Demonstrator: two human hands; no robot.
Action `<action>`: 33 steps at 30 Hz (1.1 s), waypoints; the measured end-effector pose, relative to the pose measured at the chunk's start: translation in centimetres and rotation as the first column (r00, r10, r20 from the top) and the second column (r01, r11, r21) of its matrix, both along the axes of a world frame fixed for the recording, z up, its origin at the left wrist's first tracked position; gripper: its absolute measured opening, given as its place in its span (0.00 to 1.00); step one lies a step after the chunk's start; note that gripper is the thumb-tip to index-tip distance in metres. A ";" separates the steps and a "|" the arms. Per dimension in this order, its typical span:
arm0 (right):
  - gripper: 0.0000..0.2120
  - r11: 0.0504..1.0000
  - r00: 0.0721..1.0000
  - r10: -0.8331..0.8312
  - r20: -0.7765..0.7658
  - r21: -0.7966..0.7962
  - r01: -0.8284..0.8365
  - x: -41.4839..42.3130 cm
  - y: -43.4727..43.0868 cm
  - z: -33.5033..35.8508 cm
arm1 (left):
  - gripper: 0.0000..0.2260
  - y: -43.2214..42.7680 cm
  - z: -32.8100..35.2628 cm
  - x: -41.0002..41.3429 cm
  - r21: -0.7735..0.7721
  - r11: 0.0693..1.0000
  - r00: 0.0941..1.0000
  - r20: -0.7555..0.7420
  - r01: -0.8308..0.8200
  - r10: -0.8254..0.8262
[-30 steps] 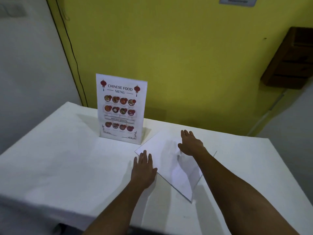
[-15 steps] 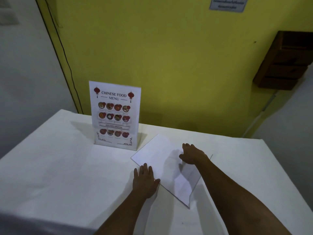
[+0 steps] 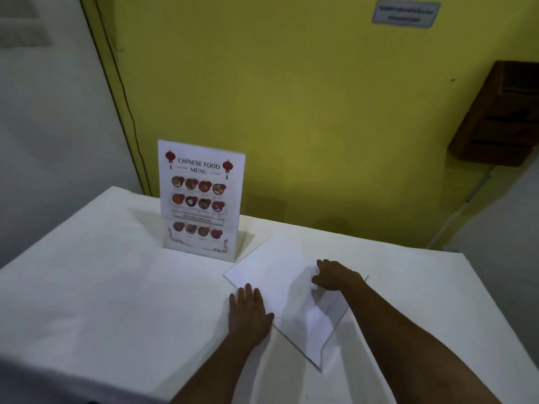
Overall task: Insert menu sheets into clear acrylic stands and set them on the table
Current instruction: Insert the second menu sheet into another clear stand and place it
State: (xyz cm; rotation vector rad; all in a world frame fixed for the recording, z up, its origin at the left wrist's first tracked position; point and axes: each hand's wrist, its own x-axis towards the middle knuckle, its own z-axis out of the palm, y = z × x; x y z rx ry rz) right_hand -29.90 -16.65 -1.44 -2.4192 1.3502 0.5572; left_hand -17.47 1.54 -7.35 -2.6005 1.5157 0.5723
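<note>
Both hands [image 3: 249, 314] [image 3: 335, 275] press a blank-faced sheet [image 3: 271, 275], its print hidden.

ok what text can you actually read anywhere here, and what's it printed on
"CHINESE FOOD MENU": heading on the menu sheet in the upright stand.
"HOUSES SPECIAL": banner lower on that same sheet.
Captions under the dish photos: too small to read.
Sign on the yellow wall: two lines of text, too blurred to read.
White sheet lying flat under the hands: no print shows on the side facing up.
</note>
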 end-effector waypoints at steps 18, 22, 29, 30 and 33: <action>0.24 0.982 0.983 0.175 0.047 0.059 -0.177 0.2 -4.5 -2.2 | 0.38 -3.3 0.3 -4.1 -0.010 0.893 0.883 -0.154 -0.450 0.443; 0.19 0.989 0.978 0.137 0.160 0.041 -0.145 0.2 -4.2 -2.8 | 0.39 -3.7 0.2 -4.3 -0.017 0.880 0.871 -0.152 -0.475 0.467; 0.21 0.999 0.959 0.033 0.280 0.028 -0.043 0.8 -2.9 -2.6 | 0.40 -4.0 0.1 -4.5 -0.028 0.867 0.857 -0.169 -0.498 0.487; 0.22 0.999 0.955 0.014 0.295 0.035 -0.025 0.9 -2.8 -2.5 | 0.40 -4.0 0.1 -4.5 -0.039 0.862 0.853 -0.174 -0.505 0.492; 0.21 0.999 0.940 -0.033 0.338 0.050 0.017 0.8 -2.4 -2.3 | 0.40 -4.4 0.1 -4.5 -0.062 0.842 0.833 -0.203 -0.536 0.515</action>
